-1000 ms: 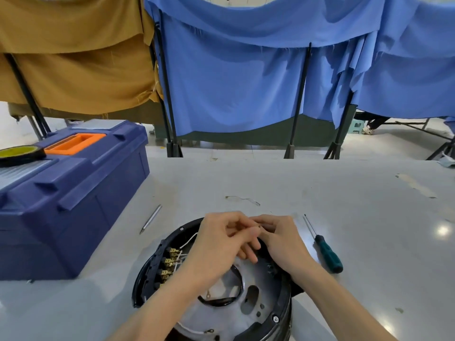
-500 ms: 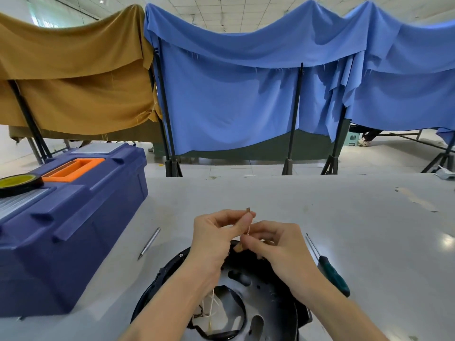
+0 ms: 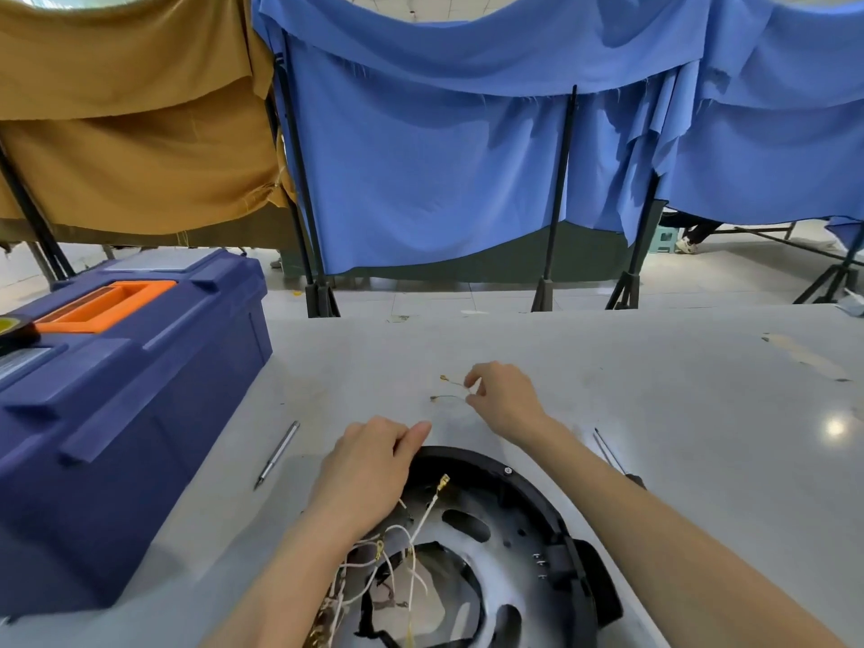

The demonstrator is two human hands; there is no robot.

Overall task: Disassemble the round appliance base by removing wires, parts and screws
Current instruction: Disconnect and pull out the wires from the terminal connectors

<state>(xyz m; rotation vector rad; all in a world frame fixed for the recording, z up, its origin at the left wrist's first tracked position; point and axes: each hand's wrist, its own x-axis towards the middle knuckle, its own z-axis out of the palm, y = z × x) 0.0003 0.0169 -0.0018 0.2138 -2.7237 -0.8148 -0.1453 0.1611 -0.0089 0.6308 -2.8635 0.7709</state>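
Observation:
The round appliance base (image 3: 523,488) lies at the bottom centre, with a black rim and a silver inner plate. Loose white wires with brass terminals (image 3: 423,516) stick up from its left side. My left hand (image 3: 369,465) sits on the far left rim, fingers curled over it into the base. My right hand (image 3: 502,404) is out over the table beyond the base. It pinches a thin short wire with a brass end (image 3: 451,381) just above the tabletop. A second thin wire (image 3: 444,398) lies on the table right beside it, touching the thumb.
A blue toolbox (image 3: 121,413) with an orange handle fills the left side, a tape roll (image 3: 14,327) on its lid. A metal bit (image 3: 278,453) lies between toolbox and base. A screwdriver shaft (image 3: 608,453) shows behind my right forearm. Cloth screens stand behind the table.
Both hands were together over the base, pulling a thin wire upward. Now my right hand has carried the wire forward to the table, and my left hand has dropped onto the rim.

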